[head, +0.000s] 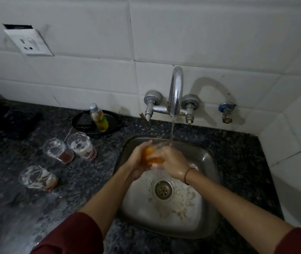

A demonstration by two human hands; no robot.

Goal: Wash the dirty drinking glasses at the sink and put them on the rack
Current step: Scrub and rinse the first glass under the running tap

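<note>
A white tiled wall (164, 33) backs a dark speckled counter (18, 208) with a steel sink (206, 158) set into it. Water runs from the tap (176, 88) into the basin. Over the sink, the left hand (138, 160) and right hand (173, 162) close together around a clear glass (157, 168) with an orange sponge (150, 158) pressed against it. On the counter to the left stand three dirty glasses (58, 150) (82, 145) (38, 177), foam-streaked, with brownish or reddish dregs. Behind them, a black dish (83, 123) holds a bottle (99, 118) of yellow liquid.
</note>
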